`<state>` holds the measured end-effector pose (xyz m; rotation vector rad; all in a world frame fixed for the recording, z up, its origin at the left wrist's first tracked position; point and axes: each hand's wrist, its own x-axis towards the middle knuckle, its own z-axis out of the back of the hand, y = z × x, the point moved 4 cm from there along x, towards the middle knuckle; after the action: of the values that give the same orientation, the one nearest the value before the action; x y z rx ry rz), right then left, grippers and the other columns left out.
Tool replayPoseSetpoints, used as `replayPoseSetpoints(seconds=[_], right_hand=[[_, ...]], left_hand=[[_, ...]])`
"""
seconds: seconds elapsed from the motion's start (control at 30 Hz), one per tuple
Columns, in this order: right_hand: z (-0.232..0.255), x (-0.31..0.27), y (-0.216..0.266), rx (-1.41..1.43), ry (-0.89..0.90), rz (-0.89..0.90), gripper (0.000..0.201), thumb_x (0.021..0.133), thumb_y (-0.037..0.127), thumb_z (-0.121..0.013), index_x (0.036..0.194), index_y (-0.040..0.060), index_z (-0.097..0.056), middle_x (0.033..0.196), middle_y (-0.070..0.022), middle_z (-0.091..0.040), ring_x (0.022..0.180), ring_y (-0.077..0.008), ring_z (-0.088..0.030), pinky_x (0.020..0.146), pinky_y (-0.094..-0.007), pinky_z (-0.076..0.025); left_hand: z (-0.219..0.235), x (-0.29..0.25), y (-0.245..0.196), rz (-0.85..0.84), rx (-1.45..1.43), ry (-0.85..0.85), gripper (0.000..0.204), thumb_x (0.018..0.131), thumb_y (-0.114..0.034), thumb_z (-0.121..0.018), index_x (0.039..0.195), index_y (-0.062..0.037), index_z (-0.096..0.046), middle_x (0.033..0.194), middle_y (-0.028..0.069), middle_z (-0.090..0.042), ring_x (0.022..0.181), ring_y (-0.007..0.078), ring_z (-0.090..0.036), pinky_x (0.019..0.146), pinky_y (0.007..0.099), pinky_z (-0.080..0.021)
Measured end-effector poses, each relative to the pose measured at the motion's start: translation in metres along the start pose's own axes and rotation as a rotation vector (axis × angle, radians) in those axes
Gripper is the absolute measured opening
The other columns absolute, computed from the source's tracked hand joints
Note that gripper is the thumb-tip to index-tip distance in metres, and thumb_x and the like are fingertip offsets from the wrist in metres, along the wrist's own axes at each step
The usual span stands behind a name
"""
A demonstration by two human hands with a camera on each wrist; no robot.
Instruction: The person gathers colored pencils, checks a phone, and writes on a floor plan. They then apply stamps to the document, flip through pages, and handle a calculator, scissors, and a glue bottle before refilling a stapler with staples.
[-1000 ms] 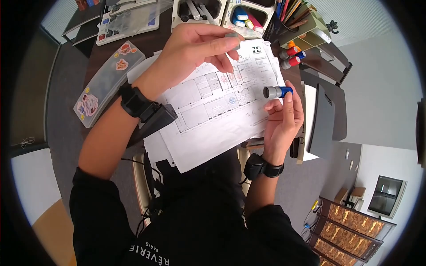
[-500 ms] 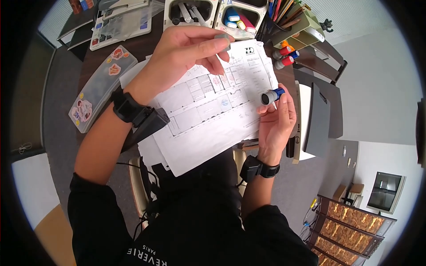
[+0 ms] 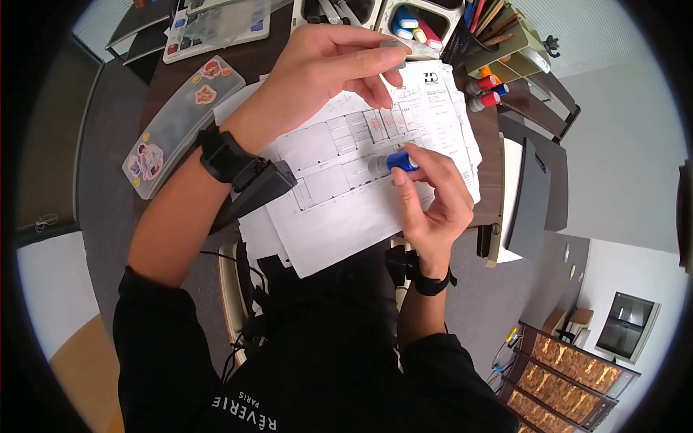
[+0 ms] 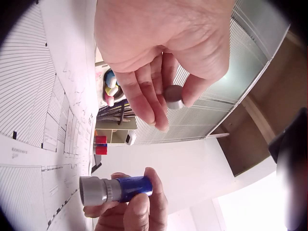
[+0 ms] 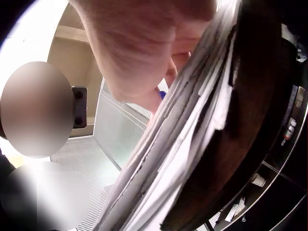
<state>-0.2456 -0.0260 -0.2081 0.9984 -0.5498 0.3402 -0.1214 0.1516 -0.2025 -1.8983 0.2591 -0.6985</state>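
The left hand pinches a small grey cap between thumb and fingers, above the upper part of the printed sheets. Lower and to the right, the right hand grips a blue and grey stamp between thumb and fingers, its grey end pointing left over the floor plan. In the left wrist view the stamp lies level beside the paper, apart from the cap. The right wrist view shows the right hand by the paper edges, with only a bit of blue visible.
A clear sticker-covered case lies left of the sheets. Behind are a tray of markers, pencils beside a green organizer, and several red and blue capped stamps. A dark chair stands at the right.
The right hand has moved left over the sheets with the stamp, turning so its back shows more. The left hand still pinches the cap; the head view has shifted slightly.
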Motion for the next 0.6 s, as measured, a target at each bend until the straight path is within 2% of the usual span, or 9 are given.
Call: replayPoseSetpoints(seconds=[0.07,0.13,0.27,0.33,0.37,0.43,0.57,0.6], right_hand=[[-0.0026,0.0010,0.0034,-0.036,0.024,0.039,0.031,0.079,-0.004,-0.079,0.109,-0.0004,-0.073,0.101,-0.0141,-0.071,0.073,-0.0145,-0.069,0.066,-0.0248,-0.055],[-0.0056,-0.0002,0.0048,-0.044,0.049,0.022,0.032,0.077,-0.005,-0.079,0.109,-0.0021,-0.073,0.099,-0.0144,-0.072,0.073,-0.0126,-0.066,0.071,-0.0243,-0.052],[-0.0086,-0.0024,0.0042,-0.047,0.059,0.028,0.032,0.077,-0.005,-0.079,0.109,-0.0021,-0.073,0.099,-0.0143,-0.072,0.073,-0.0128,-0.066,0.072,-0.0243,-0.052],[-0.0089,-0.0017,0.0050,-0.071,0.068,0.072,0.029,0.079,-0.002,-0.079,0.108,0.0001,-0.073,0.100,-0.0150,-0.071,0.077,-0.0184,-0.071,0.066,-0.0279,-0.059],[-0.0092,-0.0021,0.0052,-0.071,0.069,0.073,0.029,0.079,-0.002,-0.079,0.108,0.0001,-0.073,0.100,-0.0150,-0.071,0.077,-0.0184,-0.071,0.066,-0.0279,-0.059],[-0.0099,-0.0032,0.0046,-0.092,0.059,0.057,0.031,0.078,-0.005,-0.079,0.109,-0.0012,-0.074,0.100,-0.0138,-0.072,0.074,-0.0131,-0.066,0.072,-0.0249,-0.053],[-0.0107,-0.0032,0.0032,-0.119,0.076,0.094,0.031,0.078,-0.005,-0.079,0.108,-0.0007,-0.074,0.101,-0.0137,-0.072,0.075,-0.0137,-0.067,0.070,-0.0249,-0.054],[-0.0115,-0.0026,0.0043,-0.118,0.075,0.090,0.030,0.077,-0.003,-0.080,0.107,0.0011,-0.075,0.099,-0.0132,-0.072,0.079,-0.0184,-0.070,0.069,-0.0280,-0.056]], left_hand=[[-0.0006,0.0000,-0.0009,-0.010,0.022,0.019,0.035,0.102,-0.023,-0.059,0.126,0.0010,-0.064,0.095,0.0119,-0.071,0.075,0.0137,-0.069,0.072,0.0286,-0.056],[-0.0003,0.0001,0.0004,-0.014,0.024,0.019,0.035,0.102,-0.024,-0.059,0.126,0.0009,-0.065,0.095,0.0118,-0.071,0.075,0.0135,-0.069,0.072,0.0286,-0.057],[-0.0009,-0.0003,0.0010,-0.039,0.025,0.033,0.036,0.102,-0.025,-0.060,0.127,0.0011,-0.065,0.094,0.0112,-0.071,0.075,0.0129,-0.068,0.073,0.0285,-0.057],[-0.0004,0.0003,0.0018,-0.035,0.019,0.026,0.037,0.102,-0.025,-0.060,0.127,0.0010,-0.065,0.094,0.0112,-0.071,0.075,0.0128,-0.068,0.073,0.0282,-0.057],[-0.0001,0.0005,0.0020,-0.031,0.013,0.021,0.037,0.101,-0.025,-0.060,0.127,0.0009,-0.065,0.094,0.0112,-0.071,0.075,0.0127,-0.068,0.073,0.0279,-0.057],[-0.0001,0.0007,0.0017,-0.032,0.005,0.021,0.037,0.101,-0.025,-0.060,0.127,0.0008,-0.065,0.094,0.0114,-0.071,0.074,0.0127,-0.068,0.073,0.0277,-0.057],[-0.0001,0.0007,0.0022,-0.033,0.010,0.012,0.037,0.101,-0.026,-0.061,0.126,0.0007,-0.066,0.093,0.0123,-0.071,0.074,0.0127,-0.068,0.072,0.0273,-0.056],[0.0001,0.0007,0.0024,-0.033,0.010,0.012,0.037,0.101,-0.026,-0.061,0.126,0.0007,-0.066,0.093,0.0123,-0.071,0.074,0.0127,-0.068,0.072,0.0273,-0.056]])
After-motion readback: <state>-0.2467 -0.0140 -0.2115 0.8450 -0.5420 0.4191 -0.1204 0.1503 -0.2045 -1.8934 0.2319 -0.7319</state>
